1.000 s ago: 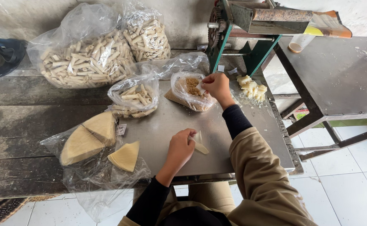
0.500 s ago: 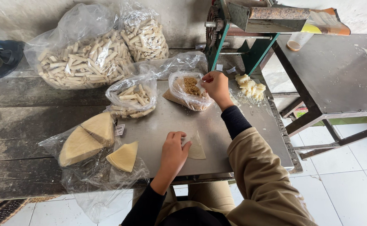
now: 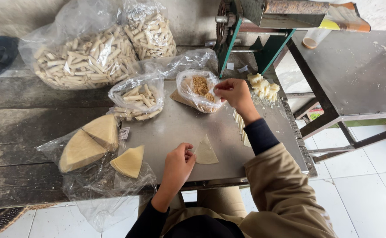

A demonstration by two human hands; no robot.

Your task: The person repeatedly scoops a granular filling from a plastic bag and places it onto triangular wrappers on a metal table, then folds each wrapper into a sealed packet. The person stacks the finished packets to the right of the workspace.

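Two hands: both bare and at work over the metal-topped desk (image 3: 166, 132), the sleeves dark at the cuff.
Left hand (image 3: 178, 166): fingers curled and narrow, the tips touching the left edge of a thin triangular wrapper (image 3: 206, 152) that lay flat on the desk — pinning it rather than lifting it, as far as could be seen.
Right hand (image 3: 233, 93): fingertips pinched together at the mouth of the small plastic bag of brown filling (image 3: 198, 88); whether a pinch of filling sat between them could not be told.
Wrapper: unfolded and bare, no filling on it, so this piece looked barely begun — filling and rolling were judged left to do.
Near the right forearm: a row of pale pieces (image 3: 240, 126) along the desk edge, partly hidden by the sleeve.
Unused stock: stacked triangular wrappers (image 3: 96, 141) in clear plastic to the left, well apart from the hands.
Finished rolls: a small open bag of pale rolls (image 3: 138, 98) just beside the filling bag, and two large full bags (image 3: 87, 55) behind it — much seemed already done.
Further out: pale dough lumps (image 3: 263, 86) at the foot of a green-framed machine (image 3: 263, 26).
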